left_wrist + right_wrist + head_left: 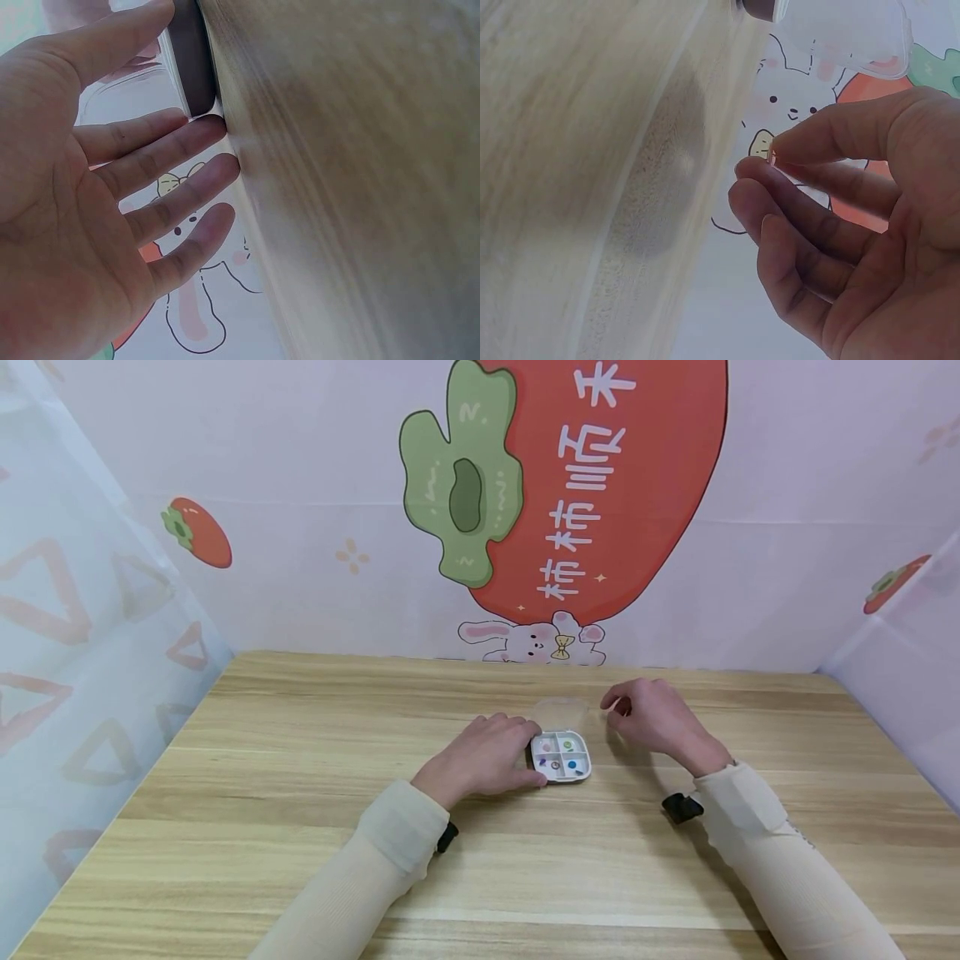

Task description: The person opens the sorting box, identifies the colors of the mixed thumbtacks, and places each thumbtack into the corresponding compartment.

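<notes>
A small white pill box (560, 754) with four compartments lies on the table, its clear lid (560, 713) tipped back towards the wall. Little coloured pieces sit in the compartments. My left hand (491, 756) steadies the box from the left, thumb at the near edge and index finger at the far corner. The box's dark side (193, 60) shows between them in the left wrist view. To the right of the box, my right hand (660, 718) is raised over the table. Its thumb and index finger pinch a tiny pale pinkish piece (771, 154), mostly hidden by the fingertips.
The wood-grain table (300, 793) stretches out on both sides of the hands. Behind it stands a printed backdrop (315, 602) with a persimmon and a rabbit, and similar printed sheets (82, 635) close off the sides.
</notes>
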`<action>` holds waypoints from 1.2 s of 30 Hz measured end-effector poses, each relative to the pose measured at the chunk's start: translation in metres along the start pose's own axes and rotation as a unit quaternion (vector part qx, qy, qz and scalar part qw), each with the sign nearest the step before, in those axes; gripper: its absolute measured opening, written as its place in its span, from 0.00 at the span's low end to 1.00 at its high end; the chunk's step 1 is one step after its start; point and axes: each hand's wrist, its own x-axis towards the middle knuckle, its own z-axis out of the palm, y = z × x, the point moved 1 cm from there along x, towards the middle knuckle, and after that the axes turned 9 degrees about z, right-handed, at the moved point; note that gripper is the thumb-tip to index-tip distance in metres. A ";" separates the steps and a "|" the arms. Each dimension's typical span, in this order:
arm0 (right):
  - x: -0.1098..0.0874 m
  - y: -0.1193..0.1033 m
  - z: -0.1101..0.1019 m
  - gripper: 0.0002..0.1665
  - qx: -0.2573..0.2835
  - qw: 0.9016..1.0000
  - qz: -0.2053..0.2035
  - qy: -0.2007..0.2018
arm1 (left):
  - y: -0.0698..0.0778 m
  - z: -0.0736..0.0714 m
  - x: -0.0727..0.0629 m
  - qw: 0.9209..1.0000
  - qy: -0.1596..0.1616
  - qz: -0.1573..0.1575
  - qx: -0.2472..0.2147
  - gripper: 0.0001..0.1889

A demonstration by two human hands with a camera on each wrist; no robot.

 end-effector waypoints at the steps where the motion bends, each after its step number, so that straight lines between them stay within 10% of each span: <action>1: 0.000 0.000 0.000 0.11 0.002 1.000 -0.001 -0.002 | 0.000 0.000 0.000 1.000 0.000 0.000 0.000 0.35; 36: 0.001 -0.003 -0.001 0.05 0.047 0.999 -0.005 -0.014 | 0.001 0.001 0.001 1.000 -0.004 -0.003 0.012 0.34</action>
